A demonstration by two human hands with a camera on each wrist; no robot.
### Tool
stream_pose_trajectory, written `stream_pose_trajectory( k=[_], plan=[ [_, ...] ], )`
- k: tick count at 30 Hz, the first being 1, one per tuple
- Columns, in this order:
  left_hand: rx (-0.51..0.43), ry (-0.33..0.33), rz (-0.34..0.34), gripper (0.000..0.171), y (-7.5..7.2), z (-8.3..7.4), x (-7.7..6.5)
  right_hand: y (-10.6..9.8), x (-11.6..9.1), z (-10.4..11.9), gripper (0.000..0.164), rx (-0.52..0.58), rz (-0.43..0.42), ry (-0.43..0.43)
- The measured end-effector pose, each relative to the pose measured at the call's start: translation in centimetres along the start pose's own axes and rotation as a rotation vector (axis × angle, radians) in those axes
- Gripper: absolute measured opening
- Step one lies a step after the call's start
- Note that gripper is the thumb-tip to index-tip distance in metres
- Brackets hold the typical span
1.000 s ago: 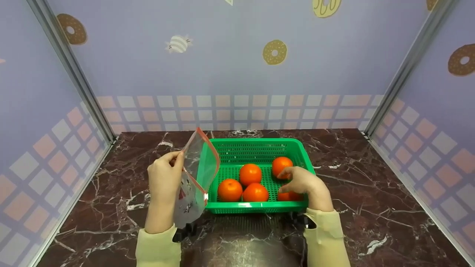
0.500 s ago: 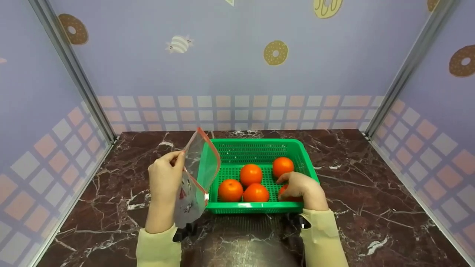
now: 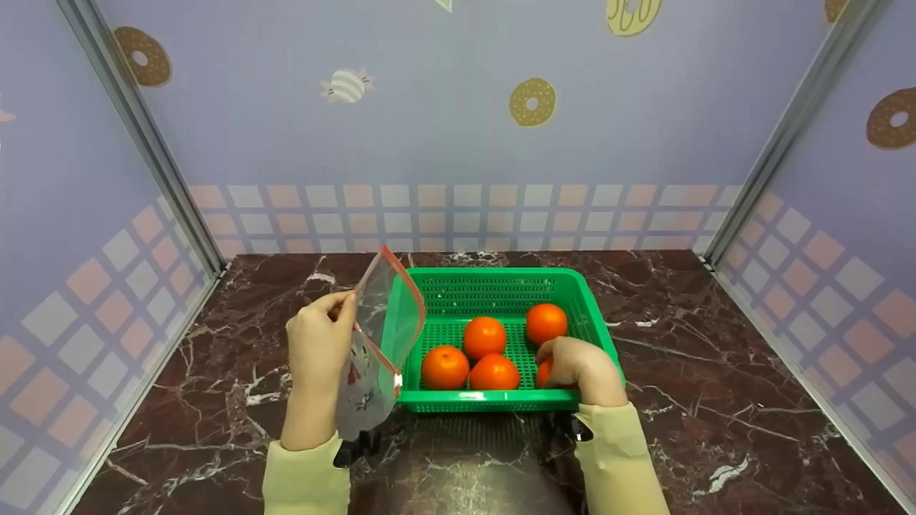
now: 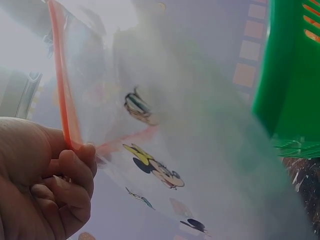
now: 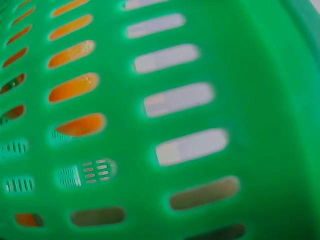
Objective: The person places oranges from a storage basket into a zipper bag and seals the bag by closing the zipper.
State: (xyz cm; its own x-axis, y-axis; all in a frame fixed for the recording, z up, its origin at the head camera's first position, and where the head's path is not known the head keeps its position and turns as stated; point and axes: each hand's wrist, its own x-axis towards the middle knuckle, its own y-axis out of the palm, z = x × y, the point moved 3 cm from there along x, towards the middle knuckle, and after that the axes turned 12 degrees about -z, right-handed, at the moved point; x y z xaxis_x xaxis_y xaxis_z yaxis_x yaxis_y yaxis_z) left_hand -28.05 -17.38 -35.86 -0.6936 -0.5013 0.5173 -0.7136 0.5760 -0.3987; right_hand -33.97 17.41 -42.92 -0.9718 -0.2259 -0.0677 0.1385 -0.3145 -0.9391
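Observation:
My left hand (image 3: 320, 347) pinches the edge of a clear zip bag (image 3: 366, 390) with a red-orange zip strip, and its mouth gapes toward the basket. Cartoon figures on the bag (image 4: 210, 150) show in the left wrist view. Inside a green plastic basket (image 3: 444, 398), my right hand (image 3: 590, 368) curls its fingers round an orange (image 3: 544, 373) at the near right corner, hiding most of it. Several other oranges (image 3: 485, 337) lie in the basket, one (image 3: 547, 323) just beyond that hand. From the right wrist, the slotted basket wall (image 5: 260, 125) fills the view, with orange colour behind its slots.
The basket stands on a dark red marbled tabletop (image 3: 715, 400). Purple patterned walls (image 3: 458, 143) enclose the table at the back and on both sides. The bag overlaps the basket's left rim in the head view.
My right hand has lowered into the basket's near right corner, and its spread fingers have closed round the orange there. The left hand and the bag have hardly moved.

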Motion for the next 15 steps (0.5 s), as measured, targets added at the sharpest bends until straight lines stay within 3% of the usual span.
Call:
stream_pose_trajectory(
  k=[8, 15],
  plan=[
    [-0.001, 0.004, -0.003, 0.026, 0.06, 0.07, 0.07, -0.34, 0.08, -0.11, 0.040, 0.039, -0.033, 0.003],
    [0.003, 0.020, -0.008, 0.025, 0.20, 0.09, 0.12, -0.95, 0.10, -0.30, 0.048, 0.101, -0.060, 0.031]
  ],
)
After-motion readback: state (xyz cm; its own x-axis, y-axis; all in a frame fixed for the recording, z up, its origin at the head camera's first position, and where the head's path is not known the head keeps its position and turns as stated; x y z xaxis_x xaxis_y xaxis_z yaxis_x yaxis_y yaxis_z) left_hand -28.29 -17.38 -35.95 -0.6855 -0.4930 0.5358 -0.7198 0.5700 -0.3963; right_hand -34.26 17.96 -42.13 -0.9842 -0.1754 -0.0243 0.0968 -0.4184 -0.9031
